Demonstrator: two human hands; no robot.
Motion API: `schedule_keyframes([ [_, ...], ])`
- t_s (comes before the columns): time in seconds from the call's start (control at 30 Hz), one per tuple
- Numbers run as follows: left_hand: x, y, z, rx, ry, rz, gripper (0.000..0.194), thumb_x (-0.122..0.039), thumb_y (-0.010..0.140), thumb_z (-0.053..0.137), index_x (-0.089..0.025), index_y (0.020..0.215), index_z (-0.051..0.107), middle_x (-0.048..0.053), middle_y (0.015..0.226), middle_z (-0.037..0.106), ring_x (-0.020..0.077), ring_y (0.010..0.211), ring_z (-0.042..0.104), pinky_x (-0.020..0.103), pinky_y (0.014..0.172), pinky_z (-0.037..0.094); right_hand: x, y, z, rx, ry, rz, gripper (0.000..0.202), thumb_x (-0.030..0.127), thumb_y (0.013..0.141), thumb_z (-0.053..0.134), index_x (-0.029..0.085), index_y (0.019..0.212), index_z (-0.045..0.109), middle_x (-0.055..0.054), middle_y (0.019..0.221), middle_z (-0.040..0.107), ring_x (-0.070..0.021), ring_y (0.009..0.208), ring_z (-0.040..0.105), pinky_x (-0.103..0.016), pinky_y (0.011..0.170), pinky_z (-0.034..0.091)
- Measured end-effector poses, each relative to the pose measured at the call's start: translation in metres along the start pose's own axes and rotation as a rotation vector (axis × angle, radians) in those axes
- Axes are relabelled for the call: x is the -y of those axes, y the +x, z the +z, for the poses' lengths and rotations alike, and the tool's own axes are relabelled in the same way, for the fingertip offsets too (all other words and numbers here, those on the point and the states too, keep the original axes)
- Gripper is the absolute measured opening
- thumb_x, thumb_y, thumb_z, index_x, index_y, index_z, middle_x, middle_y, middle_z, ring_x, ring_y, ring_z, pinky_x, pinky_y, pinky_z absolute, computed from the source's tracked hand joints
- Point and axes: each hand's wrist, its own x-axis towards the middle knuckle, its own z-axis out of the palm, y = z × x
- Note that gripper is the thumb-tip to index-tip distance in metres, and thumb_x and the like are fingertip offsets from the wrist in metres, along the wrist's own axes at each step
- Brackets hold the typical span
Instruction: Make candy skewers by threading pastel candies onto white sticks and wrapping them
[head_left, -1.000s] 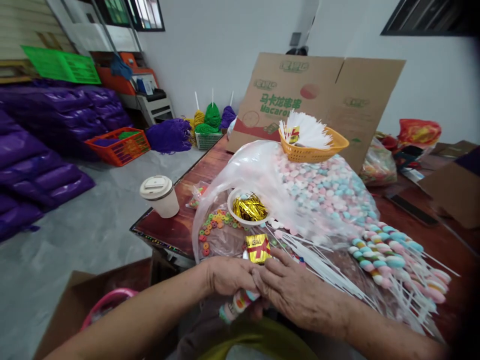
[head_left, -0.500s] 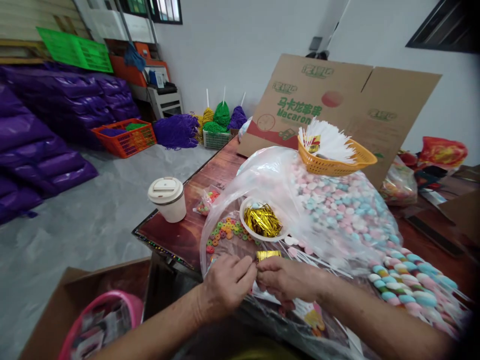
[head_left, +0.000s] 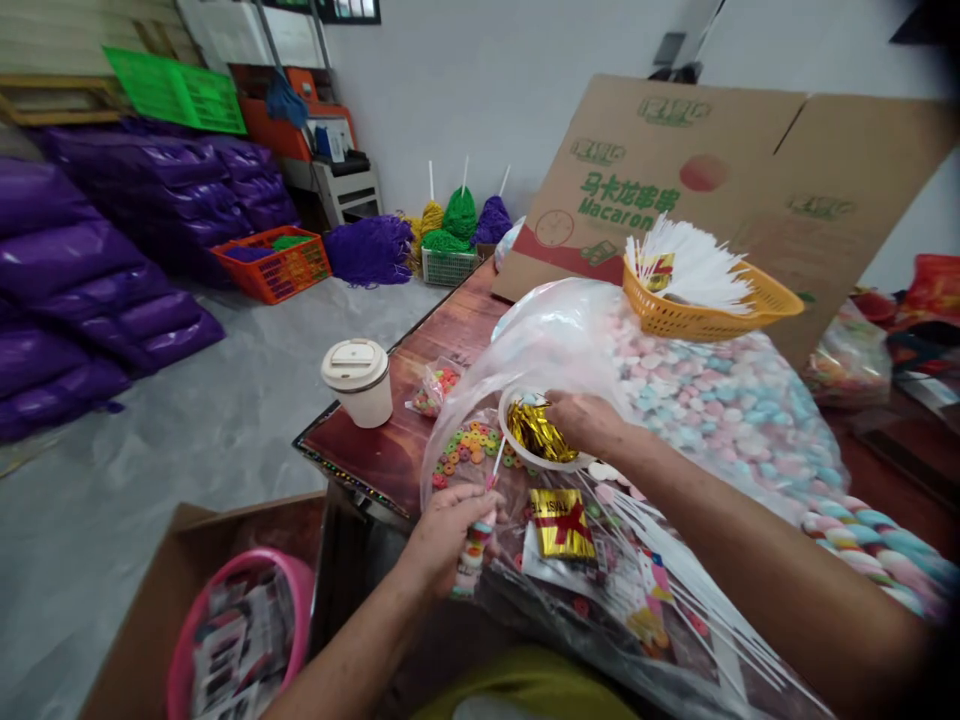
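Note:
My left hand (head_left: 454, 535) is closed around a wrapped candy stick (head_left: 474, 555). Colourful pieces show below its fingers, and a thin white stick points up above them. At the white bowl (head_left: 513, 452), my right hand (head_left: 589, 422) pinches among the gold twist ties (head_left: 536, 432); its fingertips are partly hidden. Between the hands and nearer to me, a gold packet with a red bow print (head_left: 562, 525) lies on a printed bag. Small ring candies (head_left: 472, 440) are scattered left of the bowl, and loose white sticks (head_left: 675, 545) lie under my right forearm.
A lidded cup (head_left: 360, 385) stands near the table's left edge. Pink and blue candies (head_left: 720, 400) fill a clear bag behind, below a yellow basket (head_left: 675, 322) of white sticks. A cardboard sheet (head_left: 720, 180) leans behind. A pink tub (head_left: 300, 610) sits low at left.
My hands have parted: the right has moved up to the bowl, uncovering the gold packet. The left now shows the candy stick pointing upward. The whole view has shifted slightly.

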Motion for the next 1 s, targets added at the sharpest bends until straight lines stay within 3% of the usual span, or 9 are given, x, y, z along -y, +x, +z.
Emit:
schedule_keyframes([
  [0.13,0.005,-0.002,0.016,0.026,-0.013,0.042,0.027,-0.036,0.060,0.068,-0.012,0.069,0.060,-0.002,0.054,0.057,0.0067,0.037,0.047,0.020,0.039,0.035,0.013,-0.070,-0.011,-0.098,0.131,-0.095,0.024,0.015,0.084,0.042,0.017,0.087,0.066,-0.005,0.077,0.063,-0.0153,0.071,0.058,-0.023,0.063,0.041],
  [0.23,0.016,-0.003,0.034,0.107,0.021,0.068,0.022,-0.034,0.065,0.065,-0.014,0.067,0.058,-0.005,0.050,0.051,0.0074,0.038,0.046,0.019,0.040,0.034,0.030,-0.128,0.010,-0.183,0.605,-0.286,0.034,0.023,0.090,0.032,0.019,0.108,0.061,-0.001,0.069,0.058,-0.0108,0.059,0.050,-0.021,0.055,0.040],
  [0.3,0.024,-0.005,0.049,0.178,0.073,0.074,0.018,-0.033,0.068,0.061,-0.014,0.067,0.057,-0.004,0.053,0.052,0.0082,0.041,0.047,0.020,0.041,0.035,0.038,-0.155,0.032,-0.233,0.816,-0.256,0.038,0.028,0.092,0.031,0.018,0.122,0.052,0.000,0.067,0.054,-0.0102,0.056,0.046,-0.021,0.054,0.039],
  [0.5,0.041,-0.017,0.087,0.347,0.392,0.185,0.018,-0.028,0.073,0.051,-0.014,0.068,0.060,0.000,0.065,0.058,0.0128,0.061,0.052,0.024,0.060,0.043,0.031,-0.186,0.072,-0.363,0.969,-0.008,0.059,0.024,0.089,0.035,0.015,0.143,0.012,0.002,0.065,0.050,-0.0115,0.057,0.045,-0.022,0.054,0.039],
  [0.7,0.054,-0.021,0.100,0.541,0.728,0.322,0.026,-0.036,0.081,0.047,-0.015,0.073,0.060,0.002,0.076,0.059,0.0154,0.076,0.052,0.026,0.075,0.042,0.017,-0.210,0.087,-0.473,0.871,0.099,0.060,0.020,0.085,0.037,0.014,0.141,0.016,0.000,0.065,0.055,-0.0144,0.059,0.051,-0.025,0.059,0.043],
  [0.77,0.060,-0.021,0.105,0.504,0.709,0.369,0.031,-0.040,0.081,0.047,-0.015,0.067,0.058,0.003,0.073,0.057,0.0151,0.074,0.051,0.026,0.073,0.042,0.018,-0.212,0.099,-0.580,0.810,0.148,0.058,0.021,0.085,0.039,0.014,0.140,0.021,-0.002,0.068,0.057,-0.0153,0.061,0.053,-0.026,0.062,0.044],
  [0.9,0.063,-0.023,0.109,0.388,0.477,0.164,0.032,-0.043,0.074,0.058,-0.014,0.060,0.055,-0.001,0.058,0.053,0.0097,0.053,0.048,0.022,0.054,0.041,0.019,-0.215,0.112,-0.764,0.955,0.271,0.039,0.027,0.086,0.044,0.012,0.122,0.045,0.001,0.062,0.055,-0.0124,0.054,0.050,-0.022,0.054,0.042],
  [0.97,0.059,-0.023,0.106,0.454,0.354,-0.043,0.030,-0.040,0.065,0.068,-0.012,0.063,0.059,-0.002,0.054,0.054,0.0076,0.045,0.048,0.020,0.048,0.040,0.016,-0.221,0.107,-0.687,0.975,0.116,0.021,0.030,0.087,0.045,0.015,0.088,0.059,0.002,0.057,0.052,-0.0108,0.052,0.048,-0.020,0.049,0.038],
  [1.0,0.056,-0.023,0.105,0.515,0.309,-0.144,0.030,-0.038,0.060,0.073,-0.011,0.063,0.060,-0.001,0.053,0.056,0.0080,0.044,0.049,0.020,0.046,0.040,0.013,-0.225,0.101,-0.649,0.928,-0.005,0.025,0.030,0.088,0.044,0.016,0.073,0.058,0.001,0.055,0.051,-0.0104,0.052,0.047,-0.020,0.049,0.036],
])
